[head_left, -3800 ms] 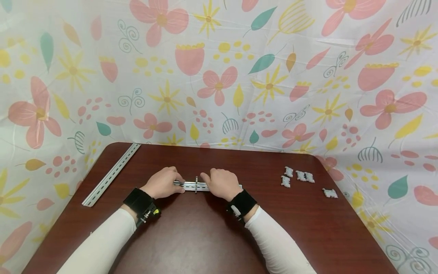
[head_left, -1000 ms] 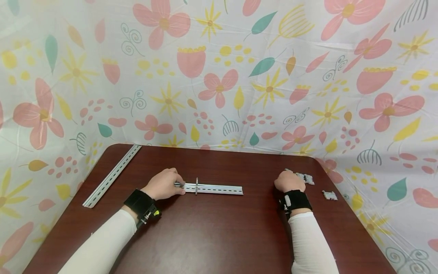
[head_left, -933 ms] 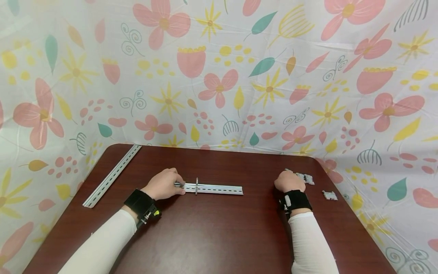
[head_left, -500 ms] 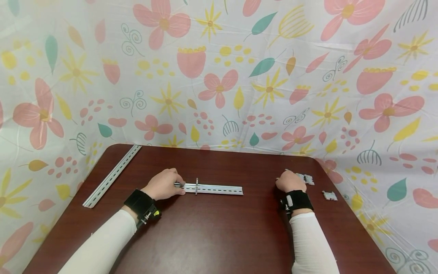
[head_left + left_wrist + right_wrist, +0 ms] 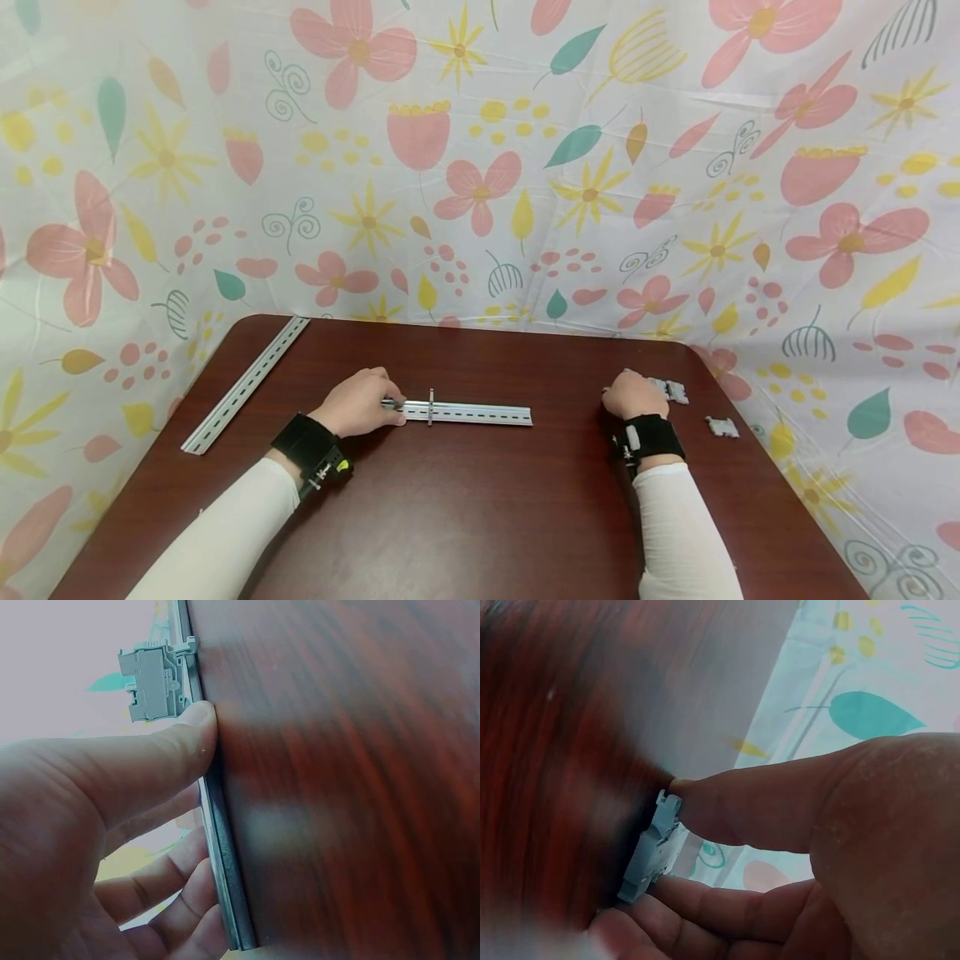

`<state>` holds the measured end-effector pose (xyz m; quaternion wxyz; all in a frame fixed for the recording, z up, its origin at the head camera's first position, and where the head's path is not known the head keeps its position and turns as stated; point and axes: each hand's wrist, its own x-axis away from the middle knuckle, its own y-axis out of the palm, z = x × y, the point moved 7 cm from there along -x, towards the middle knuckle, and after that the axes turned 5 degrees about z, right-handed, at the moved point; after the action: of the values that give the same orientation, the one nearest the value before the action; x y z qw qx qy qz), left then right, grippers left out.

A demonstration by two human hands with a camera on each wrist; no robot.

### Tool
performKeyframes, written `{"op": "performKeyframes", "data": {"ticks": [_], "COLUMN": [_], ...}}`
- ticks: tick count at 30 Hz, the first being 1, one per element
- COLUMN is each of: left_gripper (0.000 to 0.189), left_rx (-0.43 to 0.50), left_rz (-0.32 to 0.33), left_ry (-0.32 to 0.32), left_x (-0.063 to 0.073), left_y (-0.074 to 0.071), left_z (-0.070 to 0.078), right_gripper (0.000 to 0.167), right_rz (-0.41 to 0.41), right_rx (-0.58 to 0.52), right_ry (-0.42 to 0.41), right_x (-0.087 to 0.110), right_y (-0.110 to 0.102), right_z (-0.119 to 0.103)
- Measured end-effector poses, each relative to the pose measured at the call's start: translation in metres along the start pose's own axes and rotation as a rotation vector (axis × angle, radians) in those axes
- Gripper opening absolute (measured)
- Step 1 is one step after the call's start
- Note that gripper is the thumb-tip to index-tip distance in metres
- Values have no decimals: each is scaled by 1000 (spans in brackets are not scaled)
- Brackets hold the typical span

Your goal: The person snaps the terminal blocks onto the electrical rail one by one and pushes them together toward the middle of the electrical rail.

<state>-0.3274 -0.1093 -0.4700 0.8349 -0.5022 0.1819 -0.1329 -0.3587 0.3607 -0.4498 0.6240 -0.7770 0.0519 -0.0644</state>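
Note:
My left hand (image 5: 358, 403) grips the left end of a slotted metal DIN rail (image 5: 483, 414) lying across the middle of the table. In the left wrist view the thumb presses along the edge of the rail, with the other fingers behind it. A grey terminal block (image 5: 154, 682) sits on the rail just past the thumb; from the head it looks like a thin upright piece. At the right, my right hand (image 5: 636, 397) is low over the table. The right wrist view shows it pinching another grey terminal block (image 5: 652, 851) between thumb and fingers, close to the wood.
Two loose terminal blocks (image 5: 667, 391) lie side by side just beyond the right hand, and a single terminal block (image 5: 722, 427) is nearer the table's right edge. A second, longer DIN rail (image 5: 246, 385) lies slanted along the left. A flowered curtain (image 5: 480, 192) hangs behind the table (image 5: 480, 517).
Since the oldest frame, the right hand has left the rail, moved right to the loose blocks and taken hold of one. The left hand has stayed on the rail's left end.

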Motion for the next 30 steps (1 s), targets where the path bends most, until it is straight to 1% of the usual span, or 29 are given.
{"op": "performKeyframes", "data": {"ticks": [7,13,18,24,25,27,29,30], "left_gripper": [25,25,26,28,28,29,29,29], "left_rx": [7,6,7,2,0,-1,2,1], "left_rz": [-3,-4,-3,-10,-11,-12,-12,-10], "left_ry": [7,5,-2,-13,-14,-16,-20,-18], "left_x": [-1,-1,-1,-2,-2,-2,-2,-1], "left_y": [1,2,1,1,1,1,0,0], "left_z": [1,1,2,2,2,2,1,1], "right_gripper": [40,44,48,51,50,43,34,34], "right_rz": [15,49,107,186,197,237,259,268], "right_rx": [-16,-50,-75,-143,-162,-196,-234,-250], "right_ry": [6,4,-53,-123,-135,-162,-185,-195], "right_x": [-2,-3,-6,-12,-12,-10,-9,-7], "right_y": [1,2,2,1,1,-1,-2,-3], "right_z": [-1,-4,-11,-21,-24,-30,-36,-40]}}
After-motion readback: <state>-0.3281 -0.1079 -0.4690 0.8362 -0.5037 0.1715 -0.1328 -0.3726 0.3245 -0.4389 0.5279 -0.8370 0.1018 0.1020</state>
